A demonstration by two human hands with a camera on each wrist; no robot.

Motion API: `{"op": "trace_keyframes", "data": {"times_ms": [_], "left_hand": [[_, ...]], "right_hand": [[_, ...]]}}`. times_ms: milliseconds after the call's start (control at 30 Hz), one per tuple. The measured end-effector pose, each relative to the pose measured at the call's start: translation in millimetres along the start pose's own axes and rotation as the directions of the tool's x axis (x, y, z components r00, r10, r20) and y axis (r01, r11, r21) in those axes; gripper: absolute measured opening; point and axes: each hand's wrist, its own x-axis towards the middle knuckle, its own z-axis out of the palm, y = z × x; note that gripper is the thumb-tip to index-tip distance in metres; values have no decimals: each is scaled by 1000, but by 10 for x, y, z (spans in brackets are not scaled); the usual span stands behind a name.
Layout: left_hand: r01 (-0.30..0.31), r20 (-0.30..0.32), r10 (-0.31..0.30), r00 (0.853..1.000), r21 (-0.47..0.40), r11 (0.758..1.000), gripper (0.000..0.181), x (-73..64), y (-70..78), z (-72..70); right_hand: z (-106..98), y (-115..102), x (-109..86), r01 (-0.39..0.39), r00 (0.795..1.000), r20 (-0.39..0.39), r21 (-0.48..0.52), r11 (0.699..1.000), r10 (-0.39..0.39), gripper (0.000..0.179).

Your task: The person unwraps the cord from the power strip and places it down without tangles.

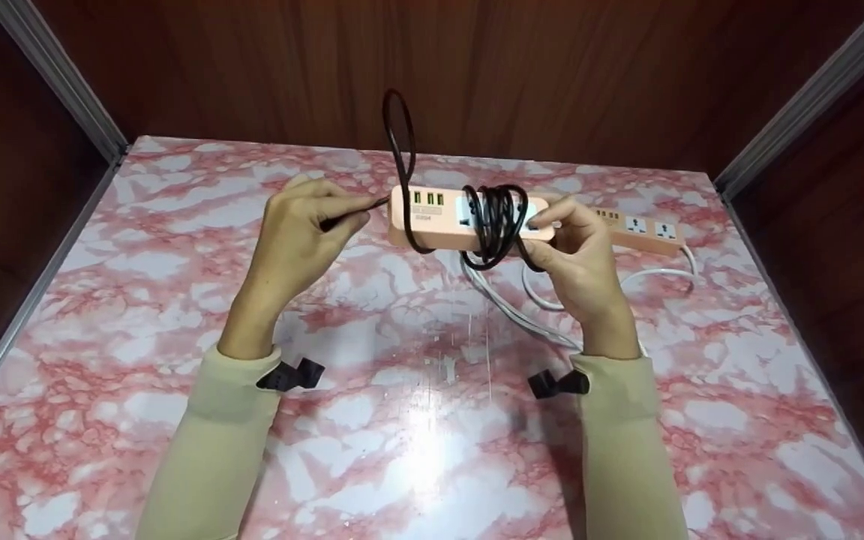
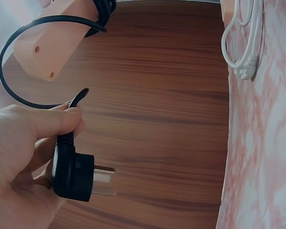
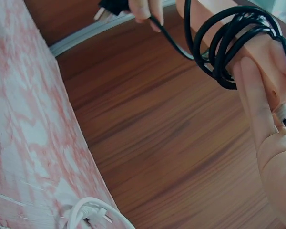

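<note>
Held up above the table is a peach power strip (image 1: 443,234) with USB ports and sockets, its right end gripped between the thumb and fingers of my right hand (image 1: 586,259). Several turns of black cord (image 1: 498,225) wrap around its right half, and a loop rises over its left end. My left hand (image 1: 293,232) pinches the free end of this cord, left of the strip. In the left wrist view the black plug (image 2: 74,174) hangs just below that pinch, its metal prongs pointing right.
A second peach power strip (image 1: 649,238) lies on the marbled pink table (image 1: 372,450) behind my right hand. Its white cord (image 1: 514,315) loops toward the middle, and a white plug (image 3: 93,212) shows in the right wrist view. Dark wood panels (image 1: 432,67) enclose the table.
</note>
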Motion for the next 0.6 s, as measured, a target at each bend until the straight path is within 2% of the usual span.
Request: {"op": "trace_keyframes", "data": {"times_ms": [233,400,600], "left_hand": [[-84,-116,87,989,33,996,15,40,27,-55],[-107,-153,113,982,50,993,15,55,67,-85],[-133,-172,137,975,36,990,14,49,148,-108]], "right_hand": [[-18,47,-1,-19,999,33,-64,998,21,22],[-20,84,-7,-52,998,25,-94,994,54,20],[-27,113,8,-92,996,-23,-104,990,90,23]]}}
